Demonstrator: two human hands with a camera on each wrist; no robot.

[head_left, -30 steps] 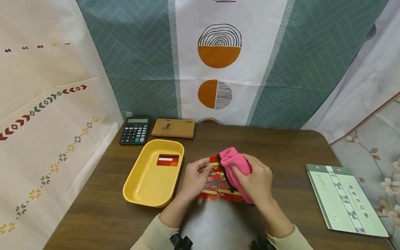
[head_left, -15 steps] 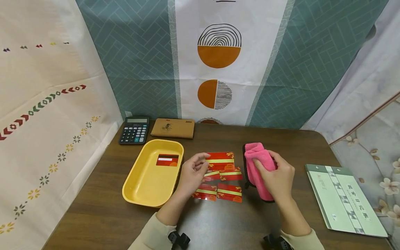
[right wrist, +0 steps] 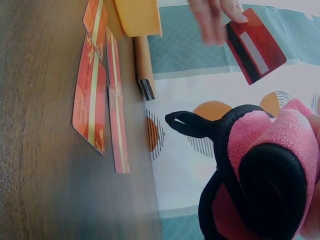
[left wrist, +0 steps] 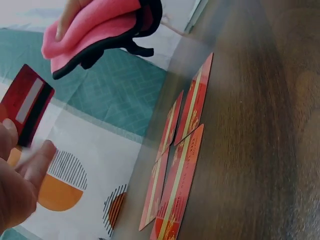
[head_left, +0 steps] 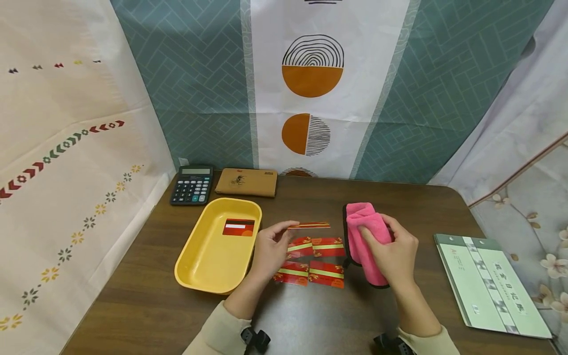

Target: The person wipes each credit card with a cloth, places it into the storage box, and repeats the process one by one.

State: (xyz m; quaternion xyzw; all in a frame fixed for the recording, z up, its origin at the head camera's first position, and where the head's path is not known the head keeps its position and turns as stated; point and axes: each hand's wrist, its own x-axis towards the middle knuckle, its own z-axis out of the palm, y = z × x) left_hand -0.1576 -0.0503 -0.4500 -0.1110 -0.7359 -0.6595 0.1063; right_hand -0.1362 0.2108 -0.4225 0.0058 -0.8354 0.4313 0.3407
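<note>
In the head view my left hand pinches a red bank card by one end, above the table. The card is seen nearly edge-on there; its back with a black stripe and white strip shows in the left wrist view. To the right, my right hand grips a folded pink cloth with black edging and a small black loop. Card and cloth are apart. Below them, several red bank cards with yellow bands lie on the table in two rows.
Left of the hands stands a yellow tray with one red card in it. Behind it lie a black calculator and a tan wallet. A pale green notebook lies at the right edge of the brown table.
My right hand has drawn the pink cloth off the held card and away to the right. In my left hand the card has turned from face-up to nearly edge-on.
</note>
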